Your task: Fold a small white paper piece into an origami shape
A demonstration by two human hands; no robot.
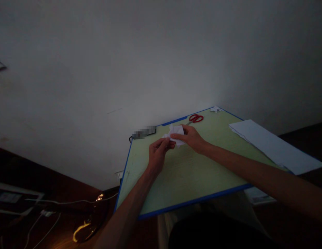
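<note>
A small piece of folded white paper (177, 130) is held up over the table, between both hands. My left hand (159, 149) pinches its lower left part with thumb and fingers. On the right side, my right hand (190, 137) grips the same paper, thumb in front and fingers behind. Several points and flaps stick out from the paper, but its exact shape is too small and dim to make out. Just behind the right hand lies a pair of scissors (196, 118) with red handles, its blades partly hidden by the hand and paper.
The pale green table (202, 173) has a blue edge and stands against a grey wall. White paper sheets (275, 145) overhang its right side. Paper scraps (215, 109) lie in the far corner; a dark, blurred-out object (144, 132) is at back left. White cables (72, 201) run at lower left.
</note>
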